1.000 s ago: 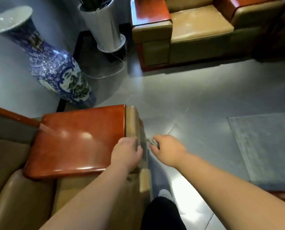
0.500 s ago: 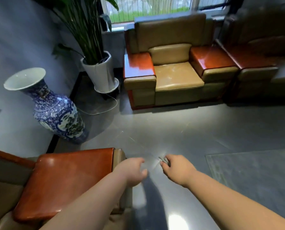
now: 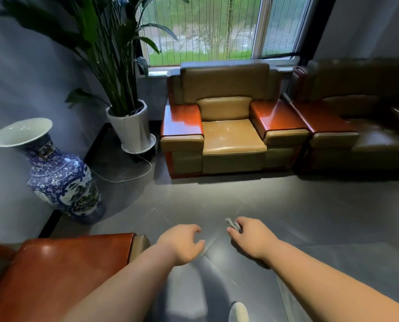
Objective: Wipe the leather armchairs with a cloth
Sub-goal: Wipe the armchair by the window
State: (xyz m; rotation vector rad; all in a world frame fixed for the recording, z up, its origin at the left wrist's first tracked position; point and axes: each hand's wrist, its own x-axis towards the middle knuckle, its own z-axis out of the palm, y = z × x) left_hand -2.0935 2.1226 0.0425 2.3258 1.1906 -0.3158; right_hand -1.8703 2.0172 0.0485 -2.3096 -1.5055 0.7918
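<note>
A person's right hand (image 3: 251, 238) clutches a small grey cloth (image 3: 232, 224) above the glossy floor (image 3: 217, 201), well short of the tan leather armchair (image 3: 231, 135) by the window; the left hand (image 3: 182, 244) hangs loosely curled, holding nothing. The tall porcelain vase (image 3: 54, 173) (narrow-footed, glazed) could topple if brushed, and a thin cord (image 3: 124, 180) trails across the floor.
</note>
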